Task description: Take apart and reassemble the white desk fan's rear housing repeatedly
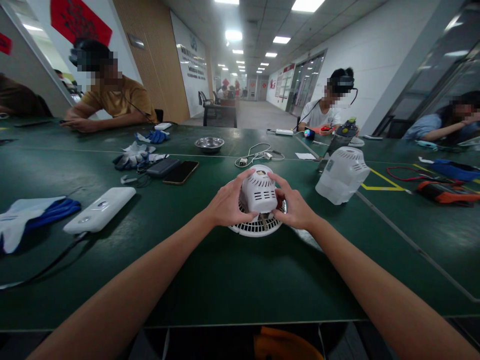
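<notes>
The housing (pixel 260 198) is smooth plastic — the bowl (pixel 209 148), metal.

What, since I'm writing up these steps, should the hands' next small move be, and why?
Probably a gentle squaring of the white vented housing over the round white grille: the left hand and right hand grip it from opposite sides, so they could adjust it evenly. Whether it is fully seated can't be told, so forcing it seems unwise.
</notes>
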The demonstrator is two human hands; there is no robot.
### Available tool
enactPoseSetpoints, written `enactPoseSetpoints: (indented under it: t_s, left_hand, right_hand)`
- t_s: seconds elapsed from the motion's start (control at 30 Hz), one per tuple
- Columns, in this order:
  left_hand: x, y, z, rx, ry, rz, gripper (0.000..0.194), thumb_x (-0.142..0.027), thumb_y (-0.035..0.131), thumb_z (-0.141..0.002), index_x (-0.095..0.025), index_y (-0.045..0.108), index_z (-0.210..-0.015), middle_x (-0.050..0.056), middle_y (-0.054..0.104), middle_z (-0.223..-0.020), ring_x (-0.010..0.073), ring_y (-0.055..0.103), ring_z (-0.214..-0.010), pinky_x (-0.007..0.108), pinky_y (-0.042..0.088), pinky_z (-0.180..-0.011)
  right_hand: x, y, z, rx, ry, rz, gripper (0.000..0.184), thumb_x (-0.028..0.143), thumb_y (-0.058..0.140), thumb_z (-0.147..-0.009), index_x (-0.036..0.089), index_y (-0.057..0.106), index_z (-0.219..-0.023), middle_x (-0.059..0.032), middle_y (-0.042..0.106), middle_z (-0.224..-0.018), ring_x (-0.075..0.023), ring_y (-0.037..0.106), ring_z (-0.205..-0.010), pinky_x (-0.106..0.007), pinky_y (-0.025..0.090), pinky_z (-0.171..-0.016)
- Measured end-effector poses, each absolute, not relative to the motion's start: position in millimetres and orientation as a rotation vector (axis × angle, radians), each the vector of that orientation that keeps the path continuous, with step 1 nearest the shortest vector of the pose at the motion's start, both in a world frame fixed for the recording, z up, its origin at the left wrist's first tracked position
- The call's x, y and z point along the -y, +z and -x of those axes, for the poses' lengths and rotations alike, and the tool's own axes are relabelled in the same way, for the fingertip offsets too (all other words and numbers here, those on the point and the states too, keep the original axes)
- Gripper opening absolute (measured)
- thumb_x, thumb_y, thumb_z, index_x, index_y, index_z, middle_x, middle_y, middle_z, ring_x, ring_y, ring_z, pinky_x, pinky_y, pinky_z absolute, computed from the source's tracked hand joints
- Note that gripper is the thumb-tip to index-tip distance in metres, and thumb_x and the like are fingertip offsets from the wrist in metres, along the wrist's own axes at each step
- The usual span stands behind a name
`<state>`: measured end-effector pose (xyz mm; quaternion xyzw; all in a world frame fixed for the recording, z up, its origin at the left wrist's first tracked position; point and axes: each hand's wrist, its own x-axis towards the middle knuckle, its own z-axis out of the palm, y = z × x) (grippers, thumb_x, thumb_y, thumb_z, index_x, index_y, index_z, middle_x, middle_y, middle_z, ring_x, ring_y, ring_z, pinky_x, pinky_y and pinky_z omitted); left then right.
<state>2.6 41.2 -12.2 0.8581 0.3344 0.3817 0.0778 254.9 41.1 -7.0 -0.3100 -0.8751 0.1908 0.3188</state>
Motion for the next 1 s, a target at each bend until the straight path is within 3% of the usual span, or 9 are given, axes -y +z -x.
enactPoseSetpoints:
  t_s: [0.5,0.7,0.8,1.0]
  left_hand:
    - [-46,-13,2,-0.987,1.095,-2.555,0.112,-0.05,0.08,-0.066,-0.029,0.017,-0.156,0.018,0.043,-0.153,0.0413,0.054,-0.127,0.06,0.046,-0.103]
    - [-52,-18,10,-1.002,0.969,-2.591,0.126,-0.061,0.081,-0.064,-0.029,0.005,-0.16,0.019,0.033,-0.159,0.0481,0.044,-0.135,0.067,0.039,-0.107]
    - [-53,-22,11,-1.014,0.959,-2.611,0.134,-0.064,0.082,-0.06,-0.029,0.0,-0.161,0.02,0.034,-0.158,0.0498,0.043,-0.135,0.069,0.038,-0.106]
    - [-52,-26,5,-1.082,1.015,-2.628,0.134,-0.067,0.082,-0.059,-0.03,0.002,-0.16,0.019,0.039,-0.154,0.0466,0.047,-0.131,0.065,0.041,-0.103]
  right_hand:
    - [-39,-4,-252,2.288,0.487,0.885,0.093,0.02,0.064,-0.07,0.029,0.021,-0.152,-0.0028,0.069,-0.093,-0.019,0.061,-0.068,-0.04,0.055,-0.066]
    - [-39,-3,-254,2.321,0.501,0.848,0.096,0.024,0.065,-0.073,0.029,0.014,-0.155,-0.0035,0.068,-0.094,-0.0199,0.061,-0.069,-0.042,0.055,-0.068]
    - [-38,-4,-254,2.327,0.482,0.861,0.097,0.031,0.068,-0.077,0.028,0.012,-0.157,-0.0052,0.068,-0.097,-0.0218,0.063,-0.072,-0.044,0.055,-0.07]
    - [-38,-8,-251,2.251,0.419,0.928,0.109,0.058,0.078,-0.074,0.03,0.013,-0.157,-0.0129,0.063,-0.124,-0.0315,0.067,-0.095,-0.053,0.055,-0.084]
